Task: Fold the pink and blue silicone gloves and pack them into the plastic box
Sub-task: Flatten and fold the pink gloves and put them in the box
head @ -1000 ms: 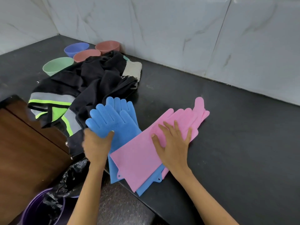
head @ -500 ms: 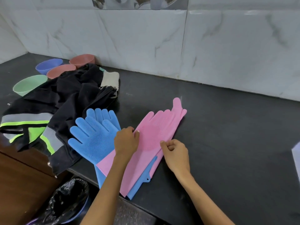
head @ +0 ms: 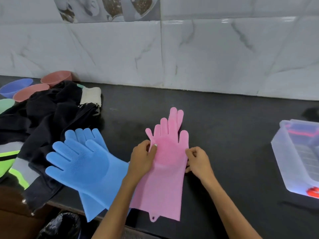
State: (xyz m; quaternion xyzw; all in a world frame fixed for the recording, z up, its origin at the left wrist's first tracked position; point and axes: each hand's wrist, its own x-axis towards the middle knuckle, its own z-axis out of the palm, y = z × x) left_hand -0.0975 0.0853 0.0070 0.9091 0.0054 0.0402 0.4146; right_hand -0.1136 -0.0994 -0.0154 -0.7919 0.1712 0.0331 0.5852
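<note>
The pink silicone gloves [head: 165, 178] lie stacked and flat on the black counter, fingers pointing toward the wall, cuffs at the front edge. My left hand [head: 142, 157] pinches their left edge near the thumb. My right hand [head: 196, 160] pinches their right edge. The blue silicone gloves [head: 84, 163] lie to the left, palms up, with their cuffs hanging over the counter edge and partly under my left forearm. The clear plastic box [head: 296, 157] stands at the far right, cut off by the frame, with red-marked things inside.
A heap of black clothing with green and grey stripes [head: 39, 128] lies at the left beside the blue gloves. Several coloured bowls [head: 31, 91] stand behind it near the wall. A black bin bag [head: 60, 225] sits below the counter edge.
The pink gloves have been pulled right off the blue ones and turned straight toward the wall. Both hands now pinch their side edges. The view has swung right, bringing the plastic box in.
</note>
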